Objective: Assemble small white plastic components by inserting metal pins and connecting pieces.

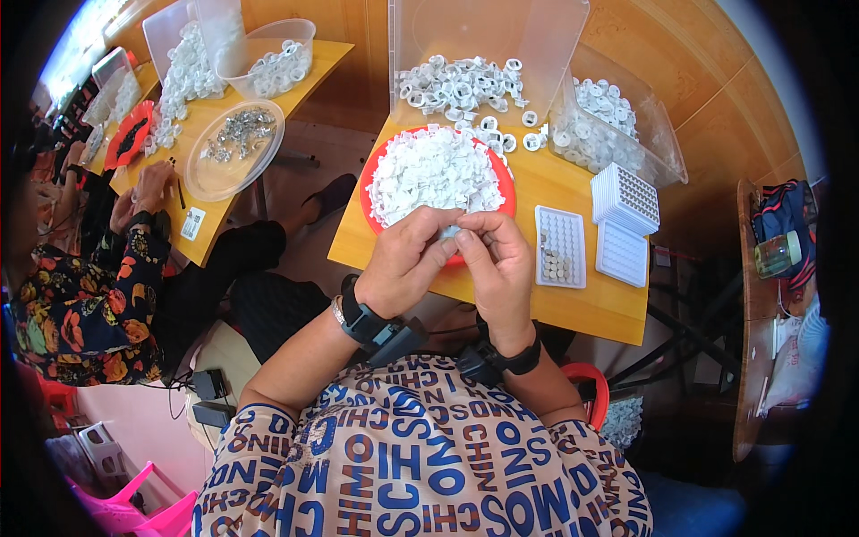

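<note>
While both hands work over the near rim of the basin, the yellow wooden table (pixel 541 183) carries everything within reach. At its back, a clear plastic bin (pixel 488 31) lies open toward the person, white ring-shaped parts (pixel 461 85) spilling out; a second clear bin (pixel 662 148) stands at the right rear. The red basin (pixel 511 192), heaped with small white plastic pieces (pixel 434 170), sits near the table's left edge.

Right of it: a stack of white trays (pixel 617 204), and a shallow white tray (pixel 562 215) with round beige discs (pixel 557 267) gathered in its near part.

Left hand (pixel 403 259): thumb and index closed in a pinch. Right hand (pixel 497 268): likewise, fingertips meeting the left's. Between them is a small pale piece (pixel 450 231), mostly covered; its exact form cannot be told.

Judgement: the step in hand is close fingertip fitting or adjusting of this piece. The next move probably calls for a steady left grip while the right thumb presses or turns.

Room: a strip of wood between basin and shallow tray gives the right hand a sideways path. The table's near edge passes beneath the hands, so a dropped piece could fall off.
</note>
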